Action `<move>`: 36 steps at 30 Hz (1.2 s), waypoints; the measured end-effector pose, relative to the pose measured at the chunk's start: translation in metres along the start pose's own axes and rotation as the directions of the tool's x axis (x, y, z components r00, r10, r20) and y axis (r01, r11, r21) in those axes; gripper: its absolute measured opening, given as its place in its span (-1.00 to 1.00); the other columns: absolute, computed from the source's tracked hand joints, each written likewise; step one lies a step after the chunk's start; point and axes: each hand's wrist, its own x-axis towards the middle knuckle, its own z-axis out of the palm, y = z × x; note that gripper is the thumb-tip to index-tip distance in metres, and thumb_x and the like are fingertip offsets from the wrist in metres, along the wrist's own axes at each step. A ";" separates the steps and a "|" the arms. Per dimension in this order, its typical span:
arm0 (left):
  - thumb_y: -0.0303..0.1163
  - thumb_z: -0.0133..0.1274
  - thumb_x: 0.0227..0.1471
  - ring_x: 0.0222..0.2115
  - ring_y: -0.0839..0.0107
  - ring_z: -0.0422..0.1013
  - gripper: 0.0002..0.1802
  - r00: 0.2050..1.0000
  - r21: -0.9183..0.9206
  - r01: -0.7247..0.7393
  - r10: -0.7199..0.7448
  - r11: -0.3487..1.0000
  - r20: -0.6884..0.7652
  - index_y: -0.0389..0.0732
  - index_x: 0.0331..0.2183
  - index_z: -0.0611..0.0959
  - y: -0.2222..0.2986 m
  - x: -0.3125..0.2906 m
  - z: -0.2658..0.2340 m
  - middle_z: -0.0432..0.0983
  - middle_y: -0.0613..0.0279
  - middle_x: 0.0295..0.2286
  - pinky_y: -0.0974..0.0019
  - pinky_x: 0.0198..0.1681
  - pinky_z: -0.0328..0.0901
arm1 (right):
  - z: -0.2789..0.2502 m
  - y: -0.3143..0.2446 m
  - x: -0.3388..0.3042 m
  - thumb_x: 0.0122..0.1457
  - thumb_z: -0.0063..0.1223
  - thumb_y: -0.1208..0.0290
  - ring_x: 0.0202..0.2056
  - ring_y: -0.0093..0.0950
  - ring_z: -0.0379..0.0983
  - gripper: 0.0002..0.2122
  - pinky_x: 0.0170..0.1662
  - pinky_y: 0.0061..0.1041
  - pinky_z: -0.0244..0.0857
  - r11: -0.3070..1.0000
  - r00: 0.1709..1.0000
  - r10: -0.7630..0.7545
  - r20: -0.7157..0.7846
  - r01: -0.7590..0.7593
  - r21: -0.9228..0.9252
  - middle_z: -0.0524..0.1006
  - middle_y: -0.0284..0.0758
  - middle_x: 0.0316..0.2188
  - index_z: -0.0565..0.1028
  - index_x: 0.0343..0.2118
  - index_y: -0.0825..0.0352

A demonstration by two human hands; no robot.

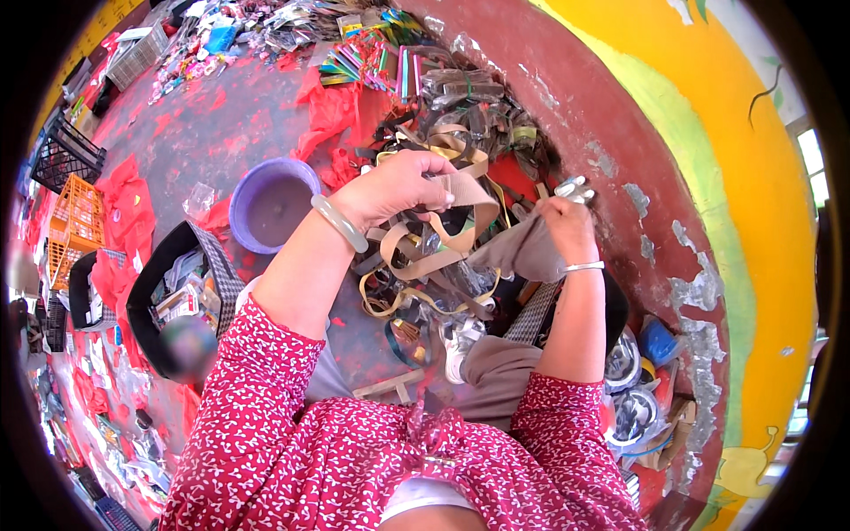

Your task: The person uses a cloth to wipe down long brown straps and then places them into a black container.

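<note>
My left hand (398,188) pinches a beige webbing strap (476,196), which loops down in loose curls over a heap of tangled straps. To its right, my right hand (568,226) is closed on a piece of grey-brown cloth (522,250) that hangs toward the strap. Small white rounded bits (575,189) show just beyond the right fingers; what they are I cannot make out. A yellow-edged strap (390,305) curls on the floor below my hands.
A purple basin (241,232) stands at the left, with a black checked box (142,301) of packaged goods nearer me. Orange (76,217) and black crates (66,150) line the far left. Bundled wares (465,88) lie along the peeling red wall (611,133); wrapped rolls (633,411) sit right.
</note>
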 end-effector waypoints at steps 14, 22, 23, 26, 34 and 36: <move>-0.50 0.07 -0.38 -0.50 0.40 0.35 -0.67 0.942 0.584 -0.242 0.332 0.775 -0.052 -0.28 -0.39 0.49 -0.006 0.007 0.019 0.42 0.17 -0.55 0.37 -0.41 0.24 | 0.007 -0.056 -0.021 0.10 -0.12 0.44 -0.38 -0.58 0.39 -0.81 -0.31 -0.60 0.30 0.216 0.988 0.096 0.120 -0.138 0.967 0.47 -0.33 -0.38 0.41 -0.30 0.45; -0.59 0.04 -0.34 -0.42 0.59 0.33 -0.69 0.939 0.598 -0.180 0.318 0.781 -0.132 -0.27 -0.37 0.47 0.003 -0.003 0.011 0.41 0.29 -0.48 0.47 -0.34 0.26 | 0.028 -0.090 -0.036 0.09 -0.07 0.43 -0.41 -0.57 0.41 -0.78 -0.46 -0.67 0.33 0.170 0.830 -0.233 0.507 -0.478 0.862 0.43 -0.38 -0.40 0.35 -0.22 0.41; -0.59 0.04 -0.34 -0.42 0.59 0.33 -0.69 0.940 0.614 -0.185 0.320 0.767 -0.117 -0.27 -0.37 0.47 0.004 -0.004 0.012 0.41 0.29 -0.48 0.47 -0.34 0.26 | 0.031 -0.088 -0.035 0.08 -0.06 0.44 -0.41 -0.57 0.41 -0.77 -0.45 -0.66 0.33 0.202 0.837 -0.232 0.496 -0.458 0.866 0.43 -0.39 -0.39 0.34 -0.21 0.40; -0.59 0.05 -0.32 -0.40 0.60 0.34 -0.70 0.945 0.637 -0.195 0.316 0.746 -0.081 -0.27 -0.37 0.48 0.005 -0.007 0.011 0.41 0.30 -0.48 0.48 -0.32 0.26 | 0.044 -0.086 -0.035 0.04 0.00 0.48 -0.37 -0.56 0.41 -0.73 -0.42 -0.65 0.34 0.300 0.801 -0.249 0.545 -0.471 0.830 0.42 -0.37 -0.34 0.32 -0.18 0.39; -0.59 0.03 -0.26 -0.43 0.63 0.31 -0.71 0.969 0.453 -0.243 0.239 0.858 0.068 -0.26 -0.33 0.49 0.015 -0.015 0.017 0.39 0.39 -0.48 0.53 -0.35 0.24 | 0.053 -0.063 -0.024 -0.08 0.10 0.32 -0.35 -0.60 0.35 -0.64 -0.25 -0.58 0.23 0.807 0.773 -0.372 0.513 -0.003 0.590 0.47 -0.38 -0.38 0.40 -0.21 0.39; -0.61 0.02 -0.25 -0.44 0.61 0.32 -0.69 0.958 0.420 -0.274 0.283 0.865 0.042 -0.27 -0.31 0.47 0.011 -0.018 0.015 0.39 0.38 -0.49 0.53 -0.36 0.24 | 0.035 -0.087 -0.032 -0.06 0.08 0.29 -0.35 -0.63 0.31 -0.66 -0.23 -0.57 0.18 0.829 0.721 -0.327 0.611 -0.091 0.551 0.46 -0.41 -0.41 0.43 -0.22 0.37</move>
